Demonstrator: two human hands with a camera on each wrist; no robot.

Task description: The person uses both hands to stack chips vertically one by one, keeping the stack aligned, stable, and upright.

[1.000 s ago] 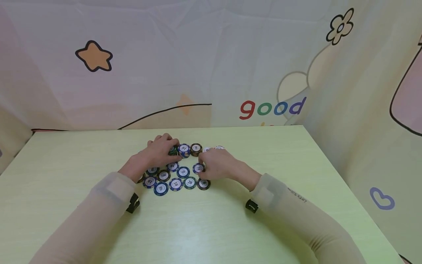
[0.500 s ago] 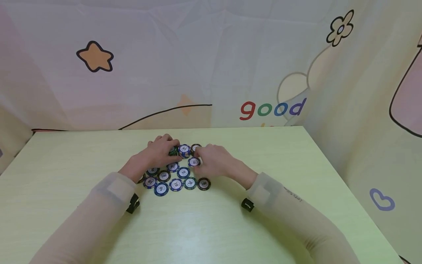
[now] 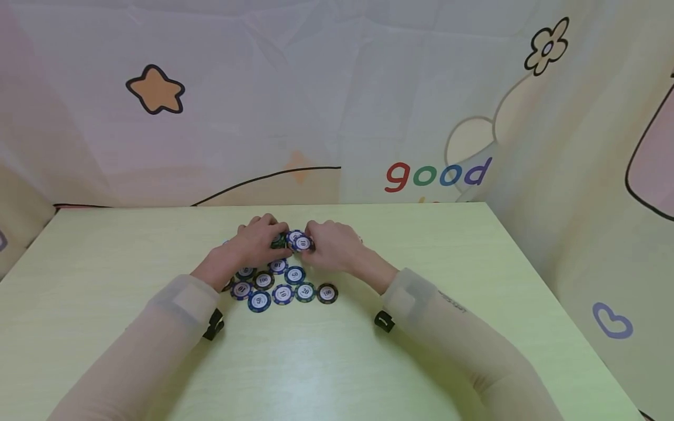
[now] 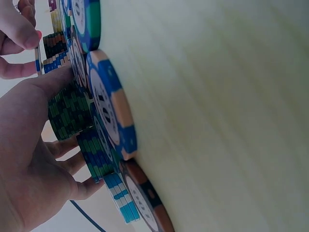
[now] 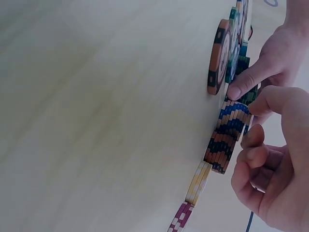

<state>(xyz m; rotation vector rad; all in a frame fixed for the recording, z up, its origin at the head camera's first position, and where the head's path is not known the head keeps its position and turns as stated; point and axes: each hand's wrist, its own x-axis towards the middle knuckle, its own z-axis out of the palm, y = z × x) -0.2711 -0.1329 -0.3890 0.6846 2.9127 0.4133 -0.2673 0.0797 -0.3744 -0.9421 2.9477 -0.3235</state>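
Observation:
My right hand [image 3: 337, 245] pinches a blue poker chip [image 3: 302, 243] marked 10 between thumb and finger. The chip is just over a stack of blue-and-tan chips [image 5: 232, 118], overlapping its top in the head view. Beside that stack, my left hand [image 3: 255, 244] curls round a stack of green chips [image 4: 70, 111], thumb on the near side and fingers behind. Much of the green stack is hidden by the hand in the head view. Several loose chips lie flat in front, among them a black-and-brown 100 chip [image 3: 327, 293] and a green 20 chip [image 3: 305, 292].
A brown-and-black stack [image 5: 221, 152] stands beside the blue one, then short yellow [image 5: 198, 183] and purple [image 5: 181, 217] stacks. Green-and-blue [image 4: 94, 152] and light-blue [image 4: 120, 198] stacks stand on the left. A printed cloth [image 3: 263, 117] hangs behind the pale table [image 3: 337, 362].
My right hand has moved left and away from me, carrying the blue 10 chip from the right of the loose chips to the blue stack. The left hand stays at the green stack.

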